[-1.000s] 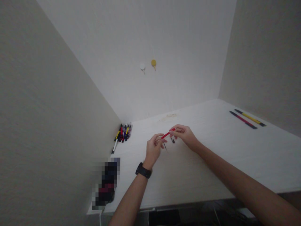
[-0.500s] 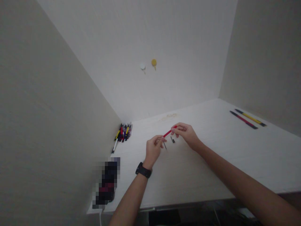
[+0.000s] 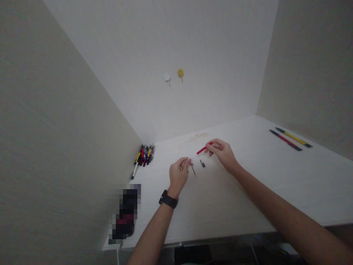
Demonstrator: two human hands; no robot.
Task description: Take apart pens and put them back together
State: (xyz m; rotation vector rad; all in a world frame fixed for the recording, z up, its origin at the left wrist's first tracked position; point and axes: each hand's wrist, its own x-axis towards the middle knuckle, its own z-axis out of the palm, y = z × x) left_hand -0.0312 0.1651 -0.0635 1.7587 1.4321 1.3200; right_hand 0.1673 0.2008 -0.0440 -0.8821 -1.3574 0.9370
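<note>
- Head view: a thin red plastic tube [image 3: 202, 150] is being pinched by the right hand [image 3: 223, 152] over the white table [image 3: 212, 206].
- The left hand [image 3: 178, 175] is being curled; its hold cannot be told.
- The thin black stick [image 3: 193, 170] and small black piece [image 3: 203, 165] are being left loose, not joined.

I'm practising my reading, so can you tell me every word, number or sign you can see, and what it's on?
There are none I can read.
Red tube in the right hand: no writing shows clearly.
Red-and-black pen and yellow-and-black pen: any print is too small.
Bunch of pens: too small and blurred.
Black wristband: nothing readable.
Pixelated patch: scrambled, so unreadable.
</note>
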